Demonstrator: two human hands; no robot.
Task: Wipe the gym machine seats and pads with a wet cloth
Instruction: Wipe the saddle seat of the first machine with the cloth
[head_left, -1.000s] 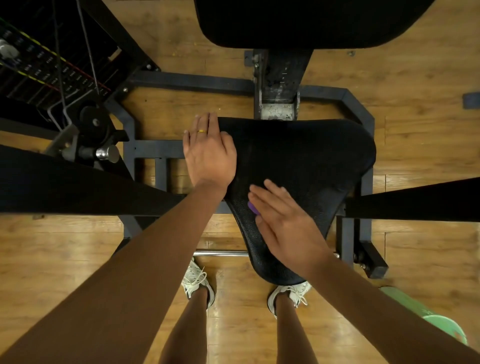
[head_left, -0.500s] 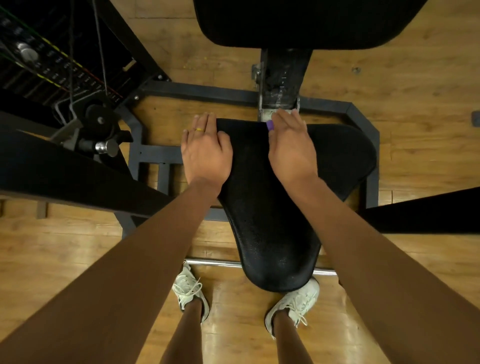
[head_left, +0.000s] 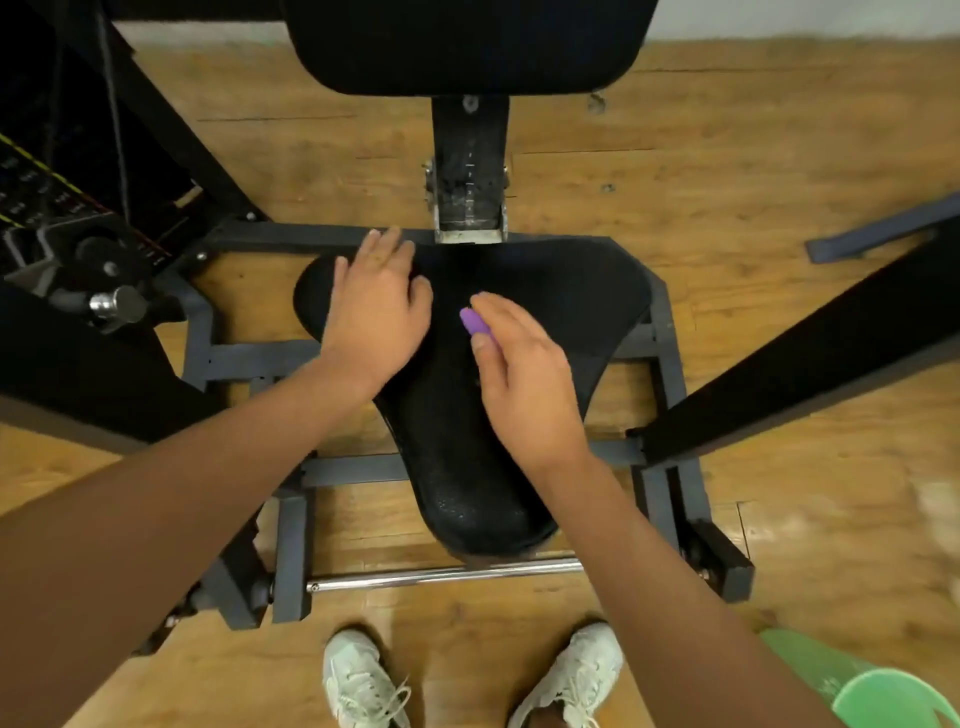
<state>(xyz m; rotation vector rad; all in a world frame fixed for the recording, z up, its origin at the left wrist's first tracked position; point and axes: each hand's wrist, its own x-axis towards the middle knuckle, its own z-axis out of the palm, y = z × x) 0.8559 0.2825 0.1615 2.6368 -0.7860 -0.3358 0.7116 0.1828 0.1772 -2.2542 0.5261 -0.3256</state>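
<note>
Wooden floor (head_left: 727, 171) runs all round the grey frame (head_left: 249, 358). My left hand (head_left: 376, 317) lies flat on the left rear edge of the black seat (head_left: 561, 296). My right hand (head_left: 524, 384), apart from it, presses the purple cloth (head_left: 474, 321) flat mid-seat. Green bucket (head_left: 810, 660) beside my right foot; I cannot see its contents.

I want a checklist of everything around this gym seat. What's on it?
Surface: black seat, textured, shiny speckles near its front tip.
Job's things: purple cloth, mostly hidden under the right hand; back pad beyond the seat.
Clutter: green bucket on the floor, bottom right.
Hands: left hand flat on the seat's left rear; right hand flat over the cloth, mid-seat.
Cables: thin cables beside the weight stack, far left.
Surroundings: wooden floor, grey frame, white shoes.
</note>
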